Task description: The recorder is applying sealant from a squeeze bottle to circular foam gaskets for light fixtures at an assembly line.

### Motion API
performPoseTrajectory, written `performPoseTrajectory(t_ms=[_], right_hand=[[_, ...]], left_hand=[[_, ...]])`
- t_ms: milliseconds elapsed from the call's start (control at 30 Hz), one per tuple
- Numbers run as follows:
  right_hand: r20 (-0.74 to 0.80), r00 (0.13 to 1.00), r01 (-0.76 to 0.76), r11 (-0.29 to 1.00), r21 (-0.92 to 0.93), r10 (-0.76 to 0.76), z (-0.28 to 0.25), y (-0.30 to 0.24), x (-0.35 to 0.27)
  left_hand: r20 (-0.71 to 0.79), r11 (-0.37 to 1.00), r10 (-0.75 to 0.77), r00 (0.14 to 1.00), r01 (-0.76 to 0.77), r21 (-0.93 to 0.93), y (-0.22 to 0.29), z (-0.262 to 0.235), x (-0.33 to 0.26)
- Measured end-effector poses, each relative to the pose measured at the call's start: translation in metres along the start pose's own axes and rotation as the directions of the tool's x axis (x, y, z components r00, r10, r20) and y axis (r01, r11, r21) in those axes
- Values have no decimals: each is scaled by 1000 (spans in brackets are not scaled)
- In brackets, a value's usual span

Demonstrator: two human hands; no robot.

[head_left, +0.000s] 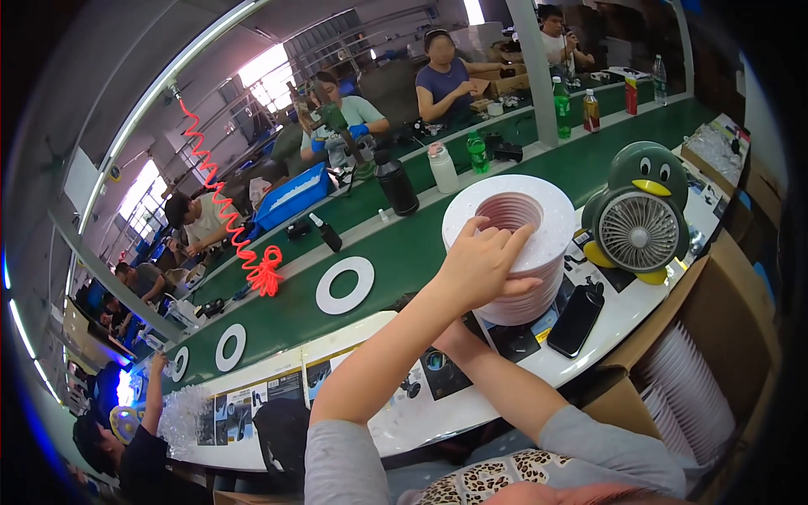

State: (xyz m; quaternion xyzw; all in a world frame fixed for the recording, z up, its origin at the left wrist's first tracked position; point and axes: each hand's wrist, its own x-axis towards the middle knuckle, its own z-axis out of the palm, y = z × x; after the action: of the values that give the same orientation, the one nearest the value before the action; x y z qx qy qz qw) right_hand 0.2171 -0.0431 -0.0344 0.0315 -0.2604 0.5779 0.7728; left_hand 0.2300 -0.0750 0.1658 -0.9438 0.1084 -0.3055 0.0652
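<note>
A tall stack of white foam-like rings stands on the near table in front of me. My left hand reaches over its near side: the fingers are at the edge of the central hole and the thumb lies against the outside, so the hand grips the ring rim. Crossing beneath my left forearm, my right hand is low beside the stack's base, with its fingers hidden. Single white rings lie spaced along the green belt. Close to the stack's right lies a black phone-like device.
A green penguin-shaped fan stands right of the stack. Beyond are a black bottle, a white jar and a blue bin. A red coiled hose hangs left. Boxes stand at right. Several people work around the belt.
</note>
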Motion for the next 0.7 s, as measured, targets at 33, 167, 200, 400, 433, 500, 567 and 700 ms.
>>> performPoseTrajectory(t_ms=[33, 167, 200, 400, 433, 500, 567, 700], right_hand=[[-16, 1000, -11, 1000, -4, 11, 3, -1, 0], [-78, 997, -20, 1000, -18, 19, 6, 1, -1], [-53, 998, -18, 999, -26, 16, -1, -1, 0], [-106, 993, -45, 999, -5, 44, -5, 2, 1], [-120, 992, -46, 999, 6, 46, -8, 2, 2], [-198, 978, -58, 998, 22, 62, -8, 4, 4], [-273, 959, -74, 996, 41, 82, -7, 7, 6], [-256, 961, -75, 989, 128, 106, -39, 10, 7]], left_hand=[[0, 1000, -2, 1000, 2, 0, 0, -1, 1], [-1, 1000, -1, 1000, 1, 17, 1, -7, 4], [-12, 1000, -1, 1000, 1, 6, 3, -6, 6], [-32, 997, 24, 999, -22, 67, 3, -7, 7], [-33, 998, 24, 999, -21, 66, 4, -8, 8], [-28, 998, 19, 999, -17, 63, 3, -8, 9], [-14, 998, 16, 1000, -15, 65, 1, -10, 6], [6, 998, 13, 1000, -13, 61, 3, -13, 10]])
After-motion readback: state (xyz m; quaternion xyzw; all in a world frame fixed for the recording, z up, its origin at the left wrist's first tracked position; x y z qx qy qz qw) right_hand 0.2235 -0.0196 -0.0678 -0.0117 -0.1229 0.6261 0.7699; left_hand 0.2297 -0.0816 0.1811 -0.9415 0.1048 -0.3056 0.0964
